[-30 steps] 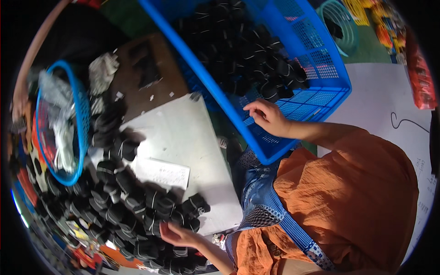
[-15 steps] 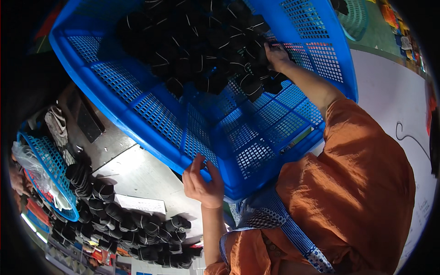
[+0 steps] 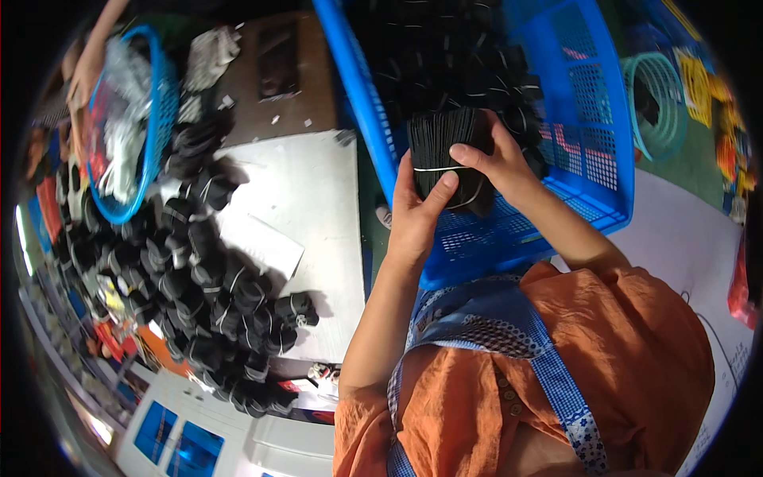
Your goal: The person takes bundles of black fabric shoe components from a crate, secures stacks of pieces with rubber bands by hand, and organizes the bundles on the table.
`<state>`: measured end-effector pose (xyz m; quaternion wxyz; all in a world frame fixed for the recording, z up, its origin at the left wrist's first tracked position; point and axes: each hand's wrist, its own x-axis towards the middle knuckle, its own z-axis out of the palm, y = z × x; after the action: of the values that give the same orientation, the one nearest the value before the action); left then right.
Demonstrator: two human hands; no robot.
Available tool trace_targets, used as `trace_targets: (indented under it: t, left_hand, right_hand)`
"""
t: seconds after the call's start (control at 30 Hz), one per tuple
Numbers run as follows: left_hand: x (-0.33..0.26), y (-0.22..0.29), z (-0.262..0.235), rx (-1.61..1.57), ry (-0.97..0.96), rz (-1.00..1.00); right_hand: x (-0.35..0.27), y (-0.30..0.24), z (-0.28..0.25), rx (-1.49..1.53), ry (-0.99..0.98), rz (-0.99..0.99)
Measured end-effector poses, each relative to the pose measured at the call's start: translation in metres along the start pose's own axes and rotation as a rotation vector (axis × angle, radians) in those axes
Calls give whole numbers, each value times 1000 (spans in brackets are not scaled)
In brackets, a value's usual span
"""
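Note:
Between my two hands is a bundle of thin black pieces [image 3: 442, 141], stacked tightly and bound by a narrow white band. My left hand [image 3: 421, 203] grips its lower left side, thumb near the band. On the right side, my right hand [image 3: 497, 159] wraps around it with the thumb pressed on the front. The bundle is held over the near part of a large blue plastic basket [image 3: 588, 191]. Many similar banded black bundles [image 3: 445, 63] lie in the far, shaded part of that basket. What exactly the black pieces are I cannot make out.
Left of the basket, a white table [image 3: 330, 238] carries a pile of black bundles [image 3: 191, 278] and a white sheet [image 3: 262, 246]. A smaller blue basket [image 3: 163, 119] holds clear plastic, with another person's hand [image 3: 83, 79] beside it. A pale green basket [image 3: 656, 107] stands at the far right.
My left hand has left the basket's rim, and my right hand has come back from among the bundles. Both now hold one bundle. The view has shifted, showing more of the table.

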<state>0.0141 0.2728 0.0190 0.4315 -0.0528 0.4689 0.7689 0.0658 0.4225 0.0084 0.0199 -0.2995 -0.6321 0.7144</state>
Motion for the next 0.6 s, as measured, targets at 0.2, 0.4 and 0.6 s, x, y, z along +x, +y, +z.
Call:
trace_targets:
  t: [0.2,0.4,0.6]
  left_hand:
    - [-52,29,-49,-250,30,109]
    - [-99,39,-103,-390,108,200]
    - [-141,54,-152,-490,207,324]
  right_hand:
    - [-21,-17,82,-4,46,-272]
    - [-33,-30,153,-144,-125,-294]
    - [-35,-17,230,-206,-236,-379]
